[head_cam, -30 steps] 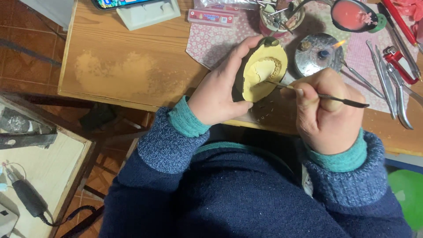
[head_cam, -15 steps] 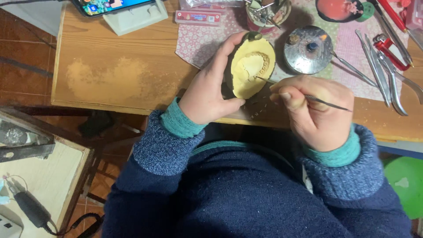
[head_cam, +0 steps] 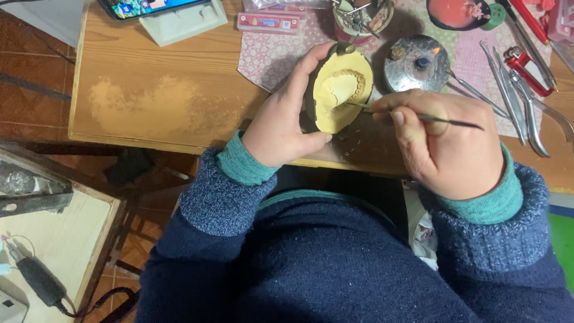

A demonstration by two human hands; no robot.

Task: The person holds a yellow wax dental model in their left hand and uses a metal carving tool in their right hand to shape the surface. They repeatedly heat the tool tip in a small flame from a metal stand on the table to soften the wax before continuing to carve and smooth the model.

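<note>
L fingers point(head_cam: 311, 66): curled shut round the yellow dental cast point(head_cam: 342, 90), thumb under its lower edge, cast tilted up just above the desk edge point(head_cam: 179, 143).
R hand point(head_cam: 445, 143): pinched closed on a thin carving tool point(head_cam: 418, 116); tip touches cast's inner face, beside the tooth row.
Change vs 1 s ago: tip has crept further in over the cast; cast sits a bit more upright; grip same.
Meaning: prob. still mid-carve, fine strokes, no tool swap.
Nearby: small burner point(head_cam: 417, 63) w/ flame just behind; pliers point(head_cam: 529, 90) to the R; patterned cloth point(head_cam: 269, 57) under.
</note>
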